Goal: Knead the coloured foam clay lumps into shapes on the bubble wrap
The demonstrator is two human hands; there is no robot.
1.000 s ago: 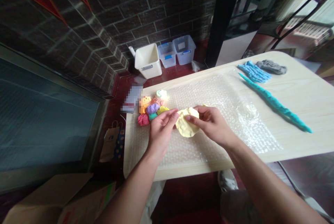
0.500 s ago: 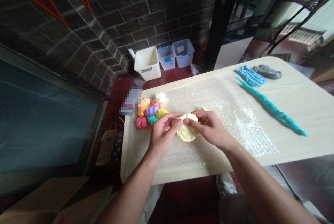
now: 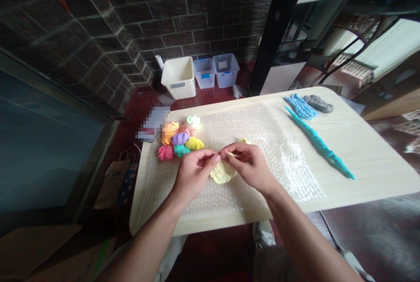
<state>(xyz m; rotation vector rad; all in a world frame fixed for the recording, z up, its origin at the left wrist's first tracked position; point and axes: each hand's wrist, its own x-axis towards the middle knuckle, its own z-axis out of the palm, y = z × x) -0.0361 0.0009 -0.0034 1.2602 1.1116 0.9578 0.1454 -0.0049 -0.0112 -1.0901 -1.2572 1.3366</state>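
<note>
Pinched between my two hands is a thin, flattened piece of pale yellow modelling clay (image 3: 223, 172), its lower part hanging below the fingers. My left hand (image 3: 196, 169) grips its upper left edge with thumb and forefinger. On the other side my right hand (image 3: 246, 163) pinches the top edge, and the fingertips of both hands meet there. A small yellow lump (image 3: 244, 141) shows just behind my right hand. To the left lie several clay lumps, among them a purple one (image 3: 180, 138), a yellow one (image 3: 194, 142), a green one (image 3: 181, 150) and a red one (image 3: 165, 152).
Bubble wrap (image 3: 226, 120) covers much of the wooden table (image 3: 367, 142). At the right lie a long teal clay roll (image 3: 320, 142), a blue piece (image 3: 301, 107) and a grey piece (image 3: 318, 103). Beyond the table, a white basket (image 3: 179, 78) and clear bins (image 3: 225, 71) stand on the floor.
The camera view has shifted, so the table appears further left. My fingertips have come together at the clay's top edge, where before they were slightly apart.
</note>
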